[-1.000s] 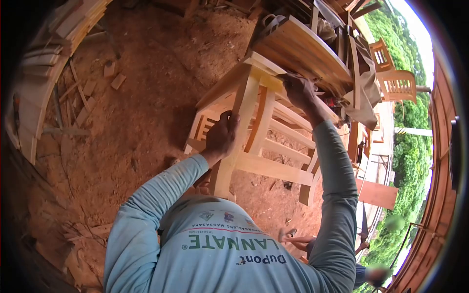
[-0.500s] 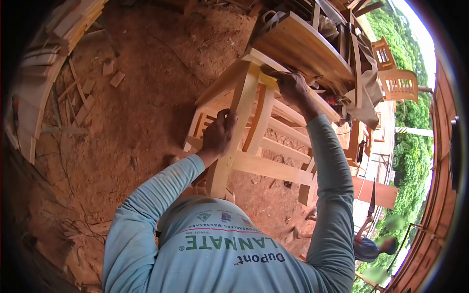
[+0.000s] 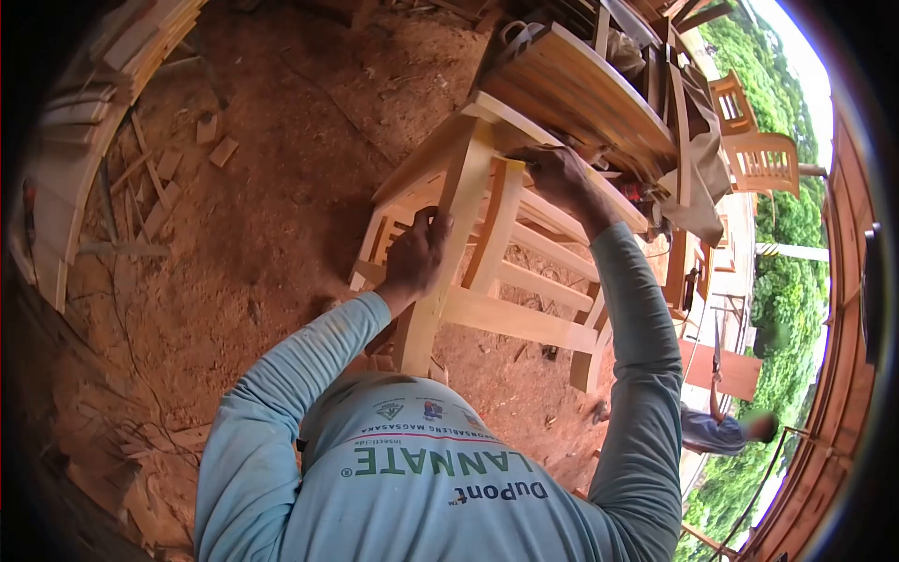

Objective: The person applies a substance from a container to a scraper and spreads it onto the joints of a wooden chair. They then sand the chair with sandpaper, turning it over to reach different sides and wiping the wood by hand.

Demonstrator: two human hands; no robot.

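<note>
In front of me is a pale, unpainted wooden chair frame with legs, rails and slats, tilted in the view. My left hand is closed around its near leg, partway along. My right hand is closed at the corner where the rails meet the leg, pressing on the wood. A thin yellow sheet shows at its fingertips, mostly covered by the hand; I cannot make out its kind for sure.
A slatted wooden panel leans beyond the frame. Stacked boards stand at left, with wood offcuts on the dirt floor. Finished-looking chairs are at the far right, and another person stands there.
My right hand has shifted slightly along the corner, and less of the yellow sheet shows. My left hand stays on the leg. The person at right has moved.
</note>
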